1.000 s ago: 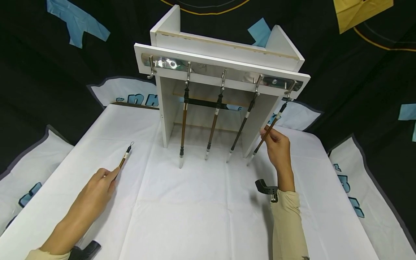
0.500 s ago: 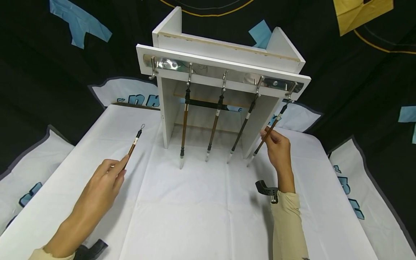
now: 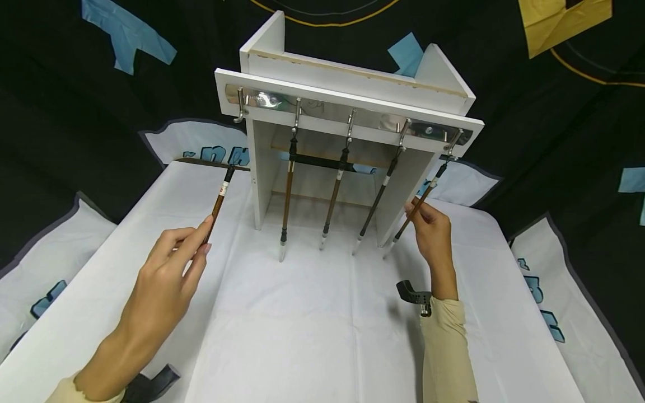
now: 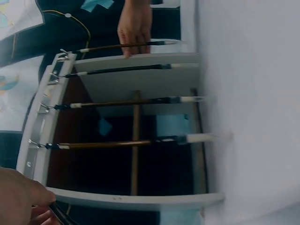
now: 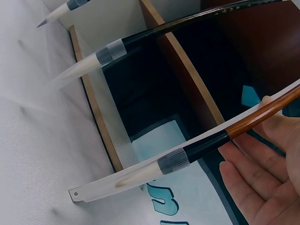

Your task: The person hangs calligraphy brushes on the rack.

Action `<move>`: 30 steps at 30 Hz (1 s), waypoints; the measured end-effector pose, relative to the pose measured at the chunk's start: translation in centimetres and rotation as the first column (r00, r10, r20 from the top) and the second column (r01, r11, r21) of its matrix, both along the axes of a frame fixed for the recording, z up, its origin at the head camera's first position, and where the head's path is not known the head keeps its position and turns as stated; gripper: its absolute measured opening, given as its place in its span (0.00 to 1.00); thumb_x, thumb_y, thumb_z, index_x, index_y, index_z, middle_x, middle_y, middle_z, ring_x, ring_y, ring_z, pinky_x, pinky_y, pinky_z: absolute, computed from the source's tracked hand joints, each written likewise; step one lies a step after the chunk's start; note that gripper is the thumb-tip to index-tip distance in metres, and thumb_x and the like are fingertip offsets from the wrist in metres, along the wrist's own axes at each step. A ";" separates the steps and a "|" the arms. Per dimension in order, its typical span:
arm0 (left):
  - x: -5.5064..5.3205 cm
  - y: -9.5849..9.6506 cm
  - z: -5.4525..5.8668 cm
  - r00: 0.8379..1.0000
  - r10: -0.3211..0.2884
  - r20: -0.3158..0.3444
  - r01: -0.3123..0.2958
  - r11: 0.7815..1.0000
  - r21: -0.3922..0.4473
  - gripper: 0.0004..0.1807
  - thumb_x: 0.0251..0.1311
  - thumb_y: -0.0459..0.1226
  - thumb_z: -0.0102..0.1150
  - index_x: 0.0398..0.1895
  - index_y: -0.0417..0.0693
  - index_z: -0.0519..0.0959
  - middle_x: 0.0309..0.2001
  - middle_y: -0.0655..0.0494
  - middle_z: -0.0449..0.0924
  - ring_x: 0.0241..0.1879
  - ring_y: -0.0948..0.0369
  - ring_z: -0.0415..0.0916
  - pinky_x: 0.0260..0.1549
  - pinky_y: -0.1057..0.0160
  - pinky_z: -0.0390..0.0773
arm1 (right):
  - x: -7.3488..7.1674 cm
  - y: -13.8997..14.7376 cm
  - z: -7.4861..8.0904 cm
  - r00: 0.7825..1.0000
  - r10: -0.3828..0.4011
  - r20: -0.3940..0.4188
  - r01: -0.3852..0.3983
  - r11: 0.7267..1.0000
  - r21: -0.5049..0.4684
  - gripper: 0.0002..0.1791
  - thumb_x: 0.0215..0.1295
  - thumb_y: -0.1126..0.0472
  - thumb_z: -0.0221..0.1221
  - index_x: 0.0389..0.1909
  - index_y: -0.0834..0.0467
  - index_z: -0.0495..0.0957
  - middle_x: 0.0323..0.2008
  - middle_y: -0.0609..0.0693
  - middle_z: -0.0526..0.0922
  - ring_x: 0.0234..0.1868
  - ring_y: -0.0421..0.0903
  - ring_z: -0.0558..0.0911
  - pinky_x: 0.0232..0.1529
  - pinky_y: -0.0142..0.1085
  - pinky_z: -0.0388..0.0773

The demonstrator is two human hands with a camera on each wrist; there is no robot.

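My left hand pinches a brown calligraphy brush, its black, looped end pointing up, left of the white rack. In the left wrist view, only the brush's dark part shows beside the fingers. An unoccupied metal hook is at the rack's left end. Other brushes hang tip down from the remaining hooks, such as the leftmost brush and the rightmost brush. Behind that rightmost brush, my right hand holds the edge of the rack's right side panel by thumb and fingers.
A white cloth covers the table. Hanging brush tips, such as a middle brush's white tip, are close to the cloth. Black curtain stands behind the rack, with blue patches on it.
My left hand has moved forward and rightward with its brush, whose looped end has risen towards the rack's left side. My right hand stays at the side panel.
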State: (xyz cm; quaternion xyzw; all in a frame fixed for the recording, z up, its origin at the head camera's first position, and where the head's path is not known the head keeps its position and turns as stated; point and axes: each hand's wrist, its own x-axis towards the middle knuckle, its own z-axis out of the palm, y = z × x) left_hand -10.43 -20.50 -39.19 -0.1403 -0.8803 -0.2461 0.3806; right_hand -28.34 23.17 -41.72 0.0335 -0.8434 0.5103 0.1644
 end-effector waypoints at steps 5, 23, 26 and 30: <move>-0.8 1.0 1.2 0.998 0.000 -0.064 0.003 0.999 0.049 0.37 0.53 0.15 0.72 0.69 0.39 0.78 0.49 0.38 0.80 0.43 0.51 0.82 0.46 0.87 0.70 | 0.0 0.1 -0.1 1.000 0.005 -0.005 -0.005 1.000 -0.013 0.23 0.76 0.49 0.64 0.60 0.62 0.85 0.56 0.61 0.88 0.56 0.57 0.87 0.66 0.51 0.79; -2.4 1.3 2.8 0.998 0.040 -0.041 -0.037 0.997 0.072 0.35 0.61 0.19 0.67 0.72 0.42 0.76 0.52 0.35 0.79 0.48 0.49 0.81 0.49 0.92 0.59 | 0.0 0.2 -0.2 1.000 0.019 -0.015 -0.019 1.000 -0.015 0.25 0.76 0.47 0.64 0.61 0.61 0.85 0.59 0.59 0.87 0.57 0.56 0.87 0.65 0.50 0.80; -2.5 1.3 2.9 0.999 0.042 -0.027 -0.040 0.997 0.065 0.34 0.62 0.19 0.67 0.73 0.42 0.75 0.52 0.35 0.78 0.48 0.49 0.81 0.48 0.92 0.59 | 0.0 0.2 -0.2 1.000 0.015 -0.018 -0.015 1.000 -0.005 0.25 0.76 0.46 0.64 0.61 0.62 0.85 0.59 0.60 0.87 0.57 0.57 0.87 0.65 0.52 0.80; -2.8 1.2 2.8 0.999 0.043 -0.009 -0.043 0.997 0.061 0.34 0.64 0.20 0.65 0.74 0.42 0.74 0.52 0.35 0.78 0.49 0.49 0.80 0.47 0.92 0.59 | -0.1 0.2 -0.2 1.000 0.010 -0.020 -0.010 1.000 0.002 0.25 0.76 0.47 0.63 0.60 0.62 0.85 0.58 0.61 0.87 0.57 0.58 0.87 0.66 0.53 0.79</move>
